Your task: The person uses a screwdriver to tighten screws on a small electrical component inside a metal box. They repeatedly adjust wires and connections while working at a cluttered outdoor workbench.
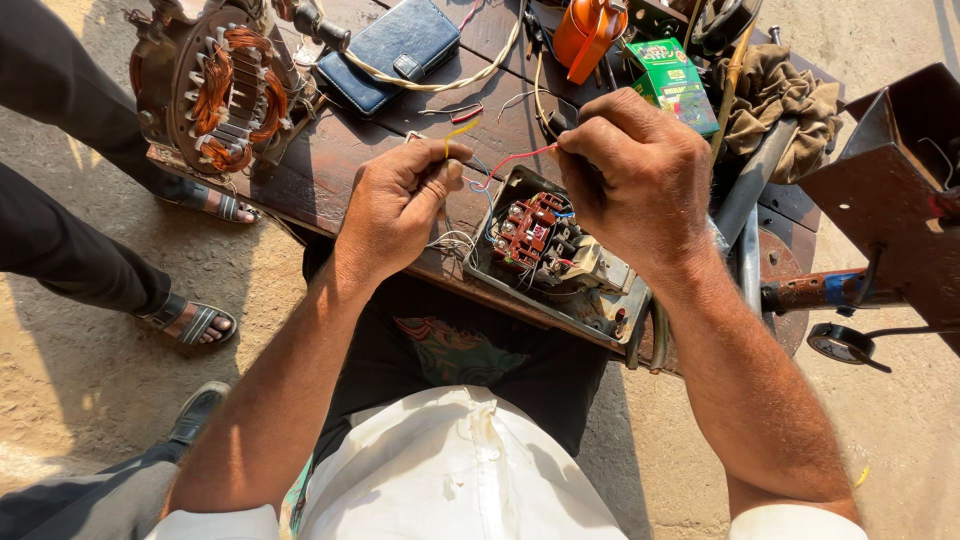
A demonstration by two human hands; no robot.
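**Two hands on the wires above an open switch box**

Nearest us we see our own lap, a white shirt (450, 470) and dark trousers, with both forearms reaching out from it.

Left hand (400, 205): fingers curled together, thumb and forefinger pinched on a short yellow wire (458, 132) that sticks up just past the fingertips. A bundle of thin pale wires (452, 242) trails from under this hand, toward the box.

Right hand (635, 180): fingers bunched tight, clamped on the end of a red wire (515, 160). The wire runs from those fingertips leftward and down, toward the gap between our two hands.

Just below and between both sets of fingers lies the switch box (555, 255), an open grey metal case with red terminal blocks and tangled leads inside. It rests on the near edge of a dark wooden bench (350, 150).

Beyond the left fingers: a blue wallet-like case (400, 50) crossed by a pale cord, and farther left a motor stator (215, 90) with copper windings.

Beyond the right fingers: an orange can (585, 30), a green carton (675, 80) and a brown rag (775, 95). Off to the right of that hand stands a rusty metal frame (890, 170).

Left of the bench, another person's sandalled feet (195, 322) stand on the concrete ground.
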